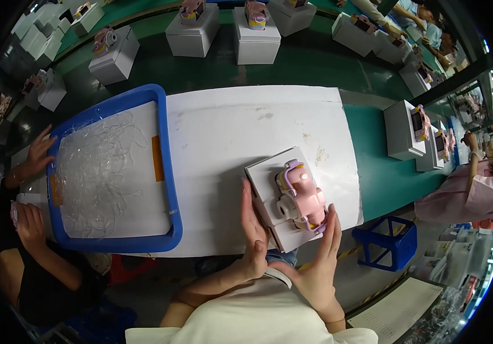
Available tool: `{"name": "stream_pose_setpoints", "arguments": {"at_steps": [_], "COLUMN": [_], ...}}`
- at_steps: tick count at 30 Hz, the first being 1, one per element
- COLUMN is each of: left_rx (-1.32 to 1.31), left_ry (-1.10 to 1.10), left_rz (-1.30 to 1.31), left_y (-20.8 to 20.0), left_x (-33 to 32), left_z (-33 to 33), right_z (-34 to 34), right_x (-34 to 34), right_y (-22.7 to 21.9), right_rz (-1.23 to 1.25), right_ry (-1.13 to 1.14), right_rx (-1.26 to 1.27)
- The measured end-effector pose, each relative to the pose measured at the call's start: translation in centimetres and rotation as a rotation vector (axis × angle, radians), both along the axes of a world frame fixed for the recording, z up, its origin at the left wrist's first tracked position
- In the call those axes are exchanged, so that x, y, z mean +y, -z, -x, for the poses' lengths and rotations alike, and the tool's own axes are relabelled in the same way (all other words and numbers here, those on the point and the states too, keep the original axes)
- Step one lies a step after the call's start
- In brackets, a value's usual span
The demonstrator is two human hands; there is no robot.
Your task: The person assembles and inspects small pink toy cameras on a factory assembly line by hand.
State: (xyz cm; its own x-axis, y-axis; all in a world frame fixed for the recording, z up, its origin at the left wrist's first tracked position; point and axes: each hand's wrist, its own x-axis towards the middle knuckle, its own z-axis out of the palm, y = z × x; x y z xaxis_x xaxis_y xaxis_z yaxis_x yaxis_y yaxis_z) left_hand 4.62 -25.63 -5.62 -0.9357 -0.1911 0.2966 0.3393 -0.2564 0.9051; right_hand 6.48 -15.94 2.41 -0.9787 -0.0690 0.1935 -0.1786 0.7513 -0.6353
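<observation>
Near the front edge of the white work sheet, I hold a white box (pixel 267 189) at a slant between my hands. On its top lies a pink toy camera (pixel 309 195) with purple and yellow trim and a round grey-white lens. My left hand (pixel 252 235) is pressed along the box's left side, fingers stretched upward. My right hand (pixel 317 272) holds the box at its lower right corner, its fingertips beside the end of the toy camera. The box's underside is hidden.
A blue-rimmed tray (pixel 172 172) of clear plastic pieces stands left, a co-worker's hand (pixel 39 152) at its rim. White boxes topped with pink toy cameras line the green conveyor (pixel 217 71). A blue stool (pixel 388 243) stands right; another person (pixel 458 195) sits beyond.
</observation>
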Motion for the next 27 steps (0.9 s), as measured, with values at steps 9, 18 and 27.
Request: {"name": "stream_pose_setpoints", "arguments": {"at_steps": [9,18,27], "left_rx": [-0.024,-0.016,-0.112], "left_ry": [0.007,-0.192,-0.433], "left_rz": [0.057,0.661,0.535], "left_y": [0.9,2.2,4.2], "left_x": [-1.9,-8.1,-8.2], "left_z": [-0.9,-3.2,-3.5], "right_z": [2.5,21.9,41.4], "right_x": [1.9,8.9,12.0], "right_y": [1.8,2.1,9.8], "right_rz": [0.000,-0.233,-0.337], "right_ry": [0.053,0.312,0.639], "right_rx": [0.075,0.508,0.524]}}
